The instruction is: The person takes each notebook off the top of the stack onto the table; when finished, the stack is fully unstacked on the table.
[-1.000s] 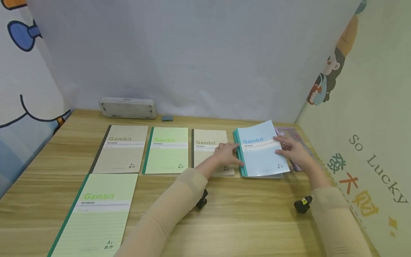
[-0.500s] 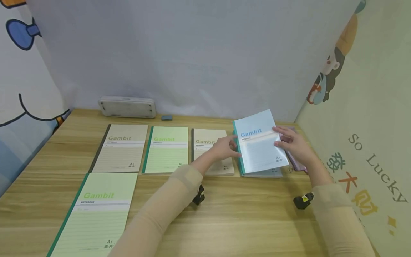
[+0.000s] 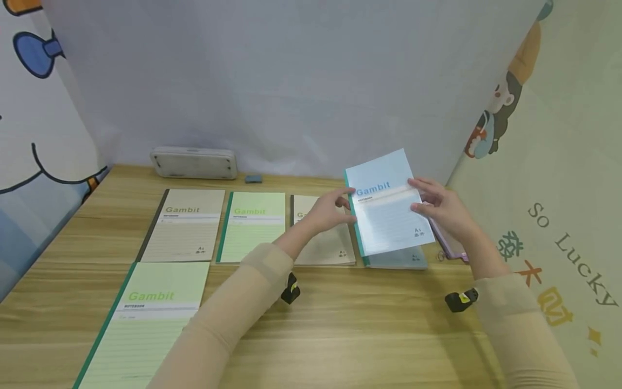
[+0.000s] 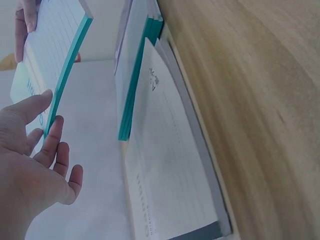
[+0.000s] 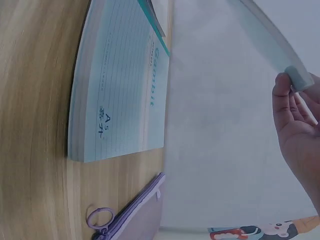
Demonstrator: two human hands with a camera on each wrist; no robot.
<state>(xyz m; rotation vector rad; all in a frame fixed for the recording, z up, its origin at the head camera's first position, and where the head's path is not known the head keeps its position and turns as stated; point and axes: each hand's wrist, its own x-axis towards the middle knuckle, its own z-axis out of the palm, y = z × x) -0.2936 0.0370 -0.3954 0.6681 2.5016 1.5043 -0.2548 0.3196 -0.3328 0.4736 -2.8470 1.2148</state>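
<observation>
A light blue "Gambit" notebook (image 3: 386, 221) with a teal spine is held up, tilted, between both hands. My left hand (image 3: 328, 212) pinches its spine, thumb on the cover, as the left wrist view shows. The right hand (image 3: 447, 210) grips the opposite edge between thumb and fingers. Below it lies a stack of similar blue notebooks (image 5: 125, 85), partly covered in the head view. Under the left hand lies a cream notebook (image 3: 325, 254) with a dark spine.
Further left lie a green notebook (image 3: 257, 232), a grey-beige notebook (image 3: 187, 232) and another green notebook (image 3: 146, 335) nearer the front. A whitish case (image 3: 194, 163) and a small blue-grey block (image 3: 253, 179) stand at the back. A purple zip pouch (image 5: 142, 212) lies right of the stack.
The top blue notebook has risen off its stack, moving up and slightly left with both hands. More of the notebooks beneath shows. The other notebooks have stayed in place.
</observation>
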